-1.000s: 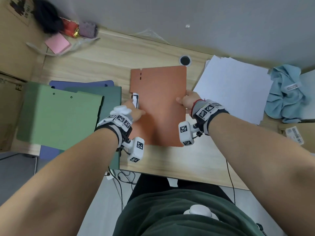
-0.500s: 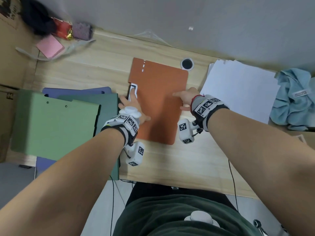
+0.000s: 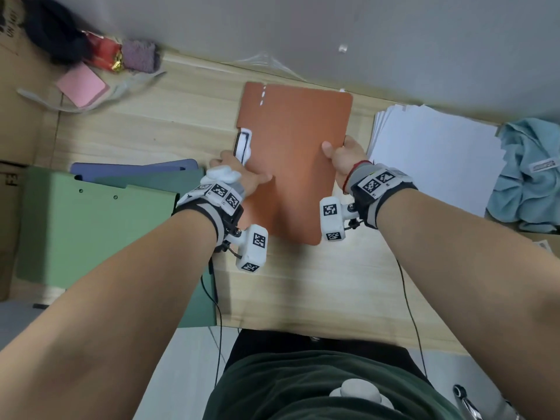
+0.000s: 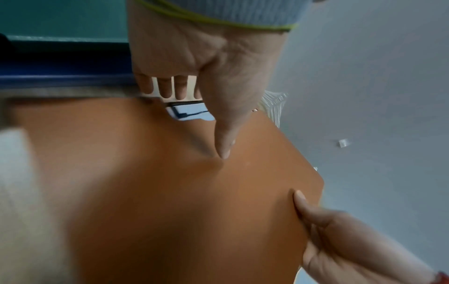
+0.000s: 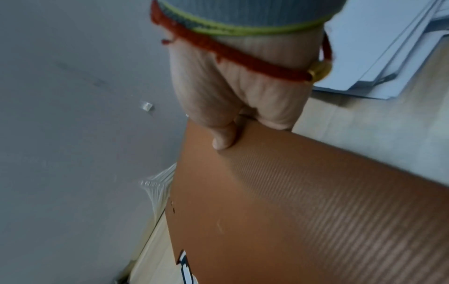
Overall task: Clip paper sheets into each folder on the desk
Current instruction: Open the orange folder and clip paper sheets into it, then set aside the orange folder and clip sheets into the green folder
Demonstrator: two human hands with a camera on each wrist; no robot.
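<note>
**Friend:** What are you holding?

**Me:** The orange folder. It is shut, and I hold it over the bench. My left hand grips its left edge. My thumb presses on top of the cover, and my other fingers curl under the edge.

**Friend:** And your other hand?

**Me:** My right hand pinches the right edge. The thumb lies on top. The other fingers go under the folder, so I cannot see them well.

**Friend:** What is that white thing by your left fingers?

**Me:** A white label with a black line on the folder's left edge, just past my fingertips. Farther along that edge there are small slots in the cover.

**Friend:** Where is the paper?

**Me:** The stack of white paper sheets lies on the bench just beyond my right fingers, on the outer side. Past it there is a light blue cloth.

**Friend:** Are there more folders?

**Me:** Yes. Out past my left fingers lie a light green folder, a dark green folder and a blue folder, one partly on top of another. Far from my left fingers, near the wall, I see a pink pad, a red packet and a purple fuzzy thing.

**Friend:** Is the orange folder flat on the bench?

**Me:** I cannot tell if its far end touches the bench.
</note>
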